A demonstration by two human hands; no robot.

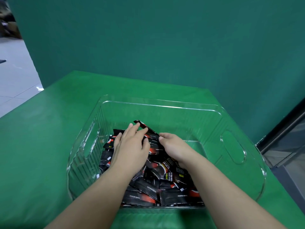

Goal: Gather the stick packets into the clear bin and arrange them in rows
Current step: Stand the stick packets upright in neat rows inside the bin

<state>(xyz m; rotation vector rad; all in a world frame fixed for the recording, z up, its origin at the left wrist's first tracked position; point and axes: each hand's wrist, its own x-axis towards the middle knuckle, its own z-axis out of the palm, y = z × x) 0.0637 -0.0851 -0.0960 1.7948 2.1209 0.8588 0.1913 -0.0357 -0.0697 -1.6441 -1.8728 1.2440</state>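
Observation:
A clear plastic bin (234, 146) with cut-out handles stands on the green table. Inside it lies a loose heap of black and red stick packets (156, 184), filling the left and near part. My left hand (130, 146) lies on top of the heap with fingers spread and fairly straight, pressing on packets at the far side. My right hand (171, 146) is just right of it, fingers curled round the edge of a bunch of packets (151, 135) that stick up and slant toward the far left. The right part of the bin floor shows bare green through the plastic.
The green table (49, 138) extends to the left and behind the bin. A green wall (165, 47) rises behind the table. A grey tiled floor shows at far left, and a dark metal frame stands at far right beyond the table's edge.

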